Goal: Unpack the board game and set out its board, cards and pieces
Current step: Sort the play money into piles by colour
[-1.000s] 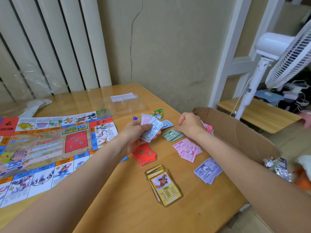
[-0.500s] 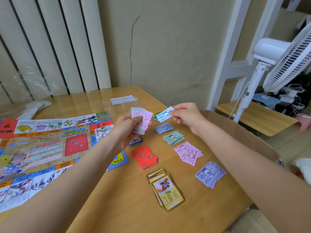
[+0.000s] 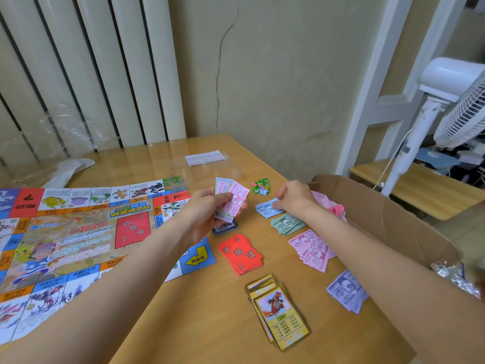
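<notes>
Nearest the camera, the yellow-bordered character cards point(image 3: 279, 315) lie in a loose stack on the desk point(image 3: 210, 324), with the purple notes point(image 3: 346, 290) to their right near the desk's edge. Just beyond are the red chance cards point(image 3: 240, 253) and the pink notes point(image 3: 313, 249), then the green notes point(image 3: 287, 224).

The change is at the blue notes point(image 3: 265, 209). Half a second ago the right hand point(image 3: 292, 198) was holding a single blue note up in the air; now it has come down and its fingertips press that note onto the blue pile, fingers bent over it. So one more note is sorted by colour.

The left hand point(image 3: 207, 208) still grips the unsorted wad of notes point(image 3: 232, 199), a pink one on top, held above a small dark-blue deck point(image 3: 225, 227). The wad looks thin, so the money sorting seems well along.

The board point(image 3: 78, 232) lies unfolded to the left. Farther off sit the green star tokens point(image 3: 260, 186), an empty clear bag point(image 3: 204, 164) and, off the desk's right side, the cardboard box point(image 3: 380, 214).
</notes>
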`<state>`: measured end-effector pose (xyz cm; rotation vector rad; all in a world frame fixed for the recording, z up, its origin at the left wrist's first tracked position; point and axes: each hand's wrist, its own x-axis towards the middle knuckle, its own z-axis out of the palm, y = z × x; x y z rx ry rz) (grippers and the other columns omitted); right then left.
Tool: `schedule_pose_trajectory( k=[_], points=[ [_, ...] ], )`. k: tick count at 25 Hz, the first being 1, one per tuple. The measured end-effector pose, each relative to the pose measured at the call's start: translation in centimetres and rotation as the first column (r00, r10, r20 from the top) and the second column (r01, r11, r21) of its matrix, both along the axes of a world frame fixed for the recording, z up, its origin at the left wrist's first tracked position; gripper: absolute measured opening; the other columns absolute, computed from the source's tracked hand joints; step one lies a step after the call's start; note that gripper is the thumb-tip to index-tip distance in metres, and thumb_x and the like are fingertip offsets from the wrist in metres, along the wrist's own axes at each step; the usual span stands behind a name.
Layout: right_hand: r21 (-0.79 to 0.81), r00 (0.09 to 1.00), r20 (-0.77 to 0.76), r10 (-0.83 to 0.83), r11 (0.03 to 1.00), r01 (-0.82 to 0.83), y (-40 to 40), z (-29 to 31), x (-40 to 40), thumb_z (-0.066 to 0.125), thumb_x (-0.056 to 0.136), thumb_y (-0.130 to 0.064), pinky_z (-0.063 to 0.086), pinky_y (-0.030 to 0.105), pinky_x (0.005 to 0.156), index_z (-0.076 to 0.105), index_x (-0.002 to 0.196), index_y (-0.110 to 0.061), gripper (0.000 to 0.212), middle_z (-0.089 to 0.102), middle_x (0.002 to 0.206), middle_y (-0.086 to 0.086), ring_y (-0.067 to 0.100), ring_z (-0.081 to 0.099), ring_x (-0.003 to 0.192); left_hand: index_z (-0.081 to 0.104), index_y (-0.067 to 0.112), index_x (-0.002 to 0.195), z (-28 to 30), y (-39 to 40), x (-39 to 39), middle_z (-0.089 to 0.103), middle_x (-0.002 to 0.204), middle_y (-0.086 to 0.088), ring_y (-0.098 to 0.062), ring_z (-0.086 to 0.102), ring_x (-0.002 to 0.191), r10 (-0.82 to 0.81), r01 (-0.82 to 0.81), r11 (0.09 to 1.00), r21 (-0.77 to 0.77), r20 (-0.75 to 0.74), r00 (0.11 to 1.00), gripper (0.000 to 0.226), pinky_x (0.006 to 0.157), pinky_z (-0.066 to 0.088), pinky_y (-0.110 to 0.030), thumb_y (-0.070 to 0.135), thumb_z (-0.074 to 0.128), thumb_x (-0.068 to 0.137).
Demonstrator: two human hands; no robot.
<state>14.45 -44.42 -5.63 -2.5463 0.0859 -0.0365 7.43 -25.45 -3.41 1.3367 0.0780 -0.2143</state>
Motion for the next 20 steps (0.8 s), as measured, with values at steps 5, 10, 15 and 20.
schedule_pose_trajectory(
  k=[5,10,15,20],
  points=[
    [0.239,0.991,0.136,0.021,0.969,-0.054,0.4,1.9,-1.5,0.063,0.087,-0.026,0.048,0.027,0.070,0.064,0.088,-0.008,0.017,0.064,0.088,0.004,0.020,0.061,0.080,0.062,0.009,0.096,-0.2,-0.9,-0.6,0.072,0.067,-0.002,-0.008,0.068,0.057,-0.026,0.026,0.997,0.075,-0.006,1.000,0.014,0.055,0.053,-0.019,0.003,0.050,0.092],
    [0.457,0.919,-0.003,0.395,0.818,-0.351,0.3,4.9,-5.6,0.068,0.083,-0.011,0.038,0.014,0.042,0.064,0.084,0.000,0.012,0.057,0.061,0.006,0.005,0.050,0.044,0.064,0.014,0.086,-0.2,-2.2,-1.7,0.069,0.064,0.002,-0.007,0.063,0.055,-0.059,0.060,0.992,0.111,-0.015,0.998,0.014,0.058,0.051,-0.021,0.004,0.054,0.091],
    [0.444,0.929,-0.012,0.370,0.834,-0.327,-2.3,5.3,-6.9,0.068,0.080,0.000,0.039,0.013,0.041,0.061,0.074,-0.006,0.011,0.057,0.060,0.010,0.003,0.049,0.039,0.063,0.008,0.093,0.0,-3.3,-3.0,0.071,0.073,-0.005,-0.012,0.066,0.061,-0.108,0.108,0.992,0.064,-0.014,0.994,0.016,0.062,0.056,-0.025,0.003,0.048,0.093],
    [0.510,0.933,-0.026,0.360,0.807,-0.298,-4.9,4.9,-8.7,0.061,0.082,0.008,0.042,0.014,0.047,0.062,0.088,0.001,0.010,0.059,0.071,0.014,0.014,0.048,0.052,0.061,0.000,0.105,0.4,-5.9,-5.0,0.070,0.086,-0.016,-0.018,0.070,0.067,-0.283,0.284,0.959,0.005,-0.073,0.956,0.019,0.061,0.059,-0.025,0.003,0.045,0.095]
  ],
)
